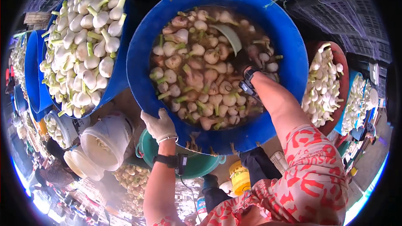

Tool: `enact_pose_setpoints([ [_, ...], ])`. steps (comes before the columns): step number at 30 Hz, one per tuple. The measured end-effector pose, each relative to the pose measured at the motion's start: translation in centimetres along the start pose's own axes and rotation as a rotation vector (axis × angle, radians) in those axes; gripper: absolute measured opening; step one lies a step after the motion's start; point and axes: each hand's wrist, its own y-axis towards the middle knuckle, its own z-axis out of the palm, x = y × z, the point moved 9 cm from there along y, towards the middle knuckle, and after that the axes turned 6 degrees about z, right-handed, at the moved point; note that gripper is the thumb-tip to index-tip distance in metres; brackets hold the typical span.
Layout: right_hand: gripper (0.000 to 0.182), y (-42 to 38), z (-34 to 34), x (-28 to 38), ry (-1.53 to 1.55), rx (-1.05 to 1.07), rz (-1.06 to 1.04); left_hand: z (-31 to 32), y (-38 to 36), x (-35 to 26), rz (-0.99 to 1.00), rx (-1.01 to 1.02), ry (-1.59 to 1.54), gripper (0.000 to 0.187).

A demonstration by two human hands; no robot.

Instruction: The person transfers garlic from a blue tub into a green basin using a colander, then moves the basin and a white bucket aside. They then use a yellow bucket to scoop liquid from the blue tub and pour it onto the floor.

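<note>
Blue plastic makes the big tub (289, 37) in the middle of the frame, wide and deep enough, I'd say, to let a whole load of bulbs sit loose in murky water. Another blue tub (118, 72), upper left, is heaped with paler bulbs, their stems pointing every way; a red tub (341, 60) at the right holds more, both near enough to save steps, it seems. Below the big tub's near rim sits a green basin (197, 166), perhaps there to catch drips. White bucket (118, 136), lower left, leans with its mouth tipped open; a yellow bucket (239, 177) stands by the person's legs. Left hand (159, 126), in a pale glove, lies over the tub's near-left rim, fingers loosely spread and gripping no bulb, likely to steady the body while the other arm stretches out. Right hand (240, 62), dark-gloved, is down in the water right of centre, beside a pale curved scoop (229, 37); its fingers are hidden, so I can't tell how far they're closed or whether they hold it. Smallest, the bulbs (173, 61) crowd around there, floating close, some purplish, some nearly white.
</note>
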Motion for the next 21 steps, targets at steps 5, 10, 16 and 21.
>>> enact_pose_setpoints([
  [5,0.04,-1.2,7.8,-0.2,0.105,0.336,-0.17,0.0,-0.1,0.5,0.024,0.017,-0.019,0.047],
  [10,0.034,-7.3,5.3,1.4,0.471,0.724,-0.044,-0.7,0.0,0.3,0.018,0.013,-0.061,0.047],
  [16,0.025,-12.1,2.2,1.1,0.213,0.624,-0.636,-1.0,0.0,0.2,0.028,-0.006,-0.006,0.045],
  [21,0.024,-16.7,3.6,-2.7,0.879,1.043,0.056,-0.8,0.3,0.3,0.009,0.052,-0.035,0.058],
])
